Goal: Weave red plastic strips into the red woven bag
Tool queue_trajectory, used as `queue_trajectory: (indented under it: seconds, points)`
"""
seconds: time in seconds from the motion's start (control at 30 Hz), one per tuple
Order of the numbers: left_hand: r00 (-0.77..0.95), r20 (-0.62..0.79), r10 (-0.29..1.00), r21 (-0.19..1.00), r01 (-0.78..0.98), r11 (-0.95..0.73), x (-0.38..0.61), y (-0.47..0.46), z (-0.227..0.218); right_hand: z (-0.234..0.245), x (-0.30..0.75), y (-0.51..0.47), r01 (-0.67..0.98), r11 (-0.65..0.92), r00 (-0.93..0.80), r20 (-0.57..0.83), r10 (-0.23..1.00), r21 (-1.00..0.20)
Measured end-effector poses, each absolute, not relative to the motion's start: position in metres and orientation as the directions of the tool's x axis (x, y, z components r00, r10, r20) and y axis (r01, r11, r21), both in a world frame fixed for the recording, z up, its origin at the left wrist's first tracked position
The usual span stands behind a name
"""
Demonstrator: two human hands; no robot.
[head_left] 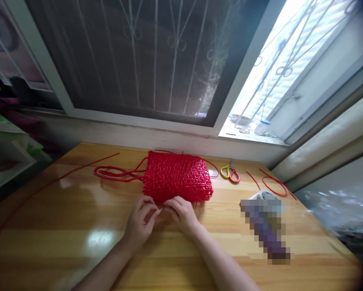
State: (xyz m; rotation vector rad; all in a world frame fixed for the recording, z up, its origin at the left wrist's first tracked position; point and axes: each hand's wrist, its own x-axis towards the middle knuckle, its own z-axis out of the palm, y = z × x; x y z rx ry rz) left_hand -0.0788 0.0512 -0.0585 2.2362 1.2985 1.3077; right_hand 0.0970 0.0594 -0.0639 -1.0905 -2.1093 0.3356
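Observation:
A red woven bag (177, 176) lies on its side on the wooden table, its looped red handles (117, 173) stretching out to the left. My left hand (142, 216) is closed at the bag's near edge, thumb and fingers drawn together in a pinch. Close beside it, my right hand (181, 212) bends its fingers against the same edge, fingertips pressed together. The fingertips of both hands nearly meet. Any small strand between them is too fine to make out.
Scissors (230, 173) with yellow and red handles lie right of the bag. A long red cord (63, 176) crosses the table's left side; more red cord (274, 189) lies at the right. Near it are a roll of tape (268, 196) and a blurred-out object (264, 230). A window stands behind.

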Motion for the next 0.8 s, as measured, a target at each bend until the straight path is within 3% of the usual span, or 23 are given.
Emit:
queue_trajectory:
  seconds: [0.13,0.27,0.37,0.57,0.8]
  points:
    - [0.113,0.425,0.898,0.771,0.475,-0.424,-0.076,0.054,-0.064,-0.068,0.099,0.062,0.572,0.580,-0.332,0.482,0.810,-0.580]
    - [0.111,0.214,0.970,0.884,0.400,-0.241,-0.070,0.051,-0.068,-0.070,0.099,0.061,0.579,0.517,-0.218,0.492,0.843,-0.631]
    - [0.152,0.088,0.984,0.877,0.457,-0.149,-0.067,0.047,-0.069,-0.070,0.097,0.061,0.594,0.457,-0.165,0.456,0.875,-0.662]
    - [0.243,0.041,0.969,0.801,0.571,-0.177,-0.062,0.044,-0.069,-0.075,0.091,0.061,0.641,0.393,-0.087,0.445,0.891,-0.660]
    - [0.274,0.013,0.962,0.785,0.593,-0.179,-0.064,0.046,-0.072,-0.073,0.093,0.062,0.560,0.553,-0.306,0.467,0.830,-0.616]
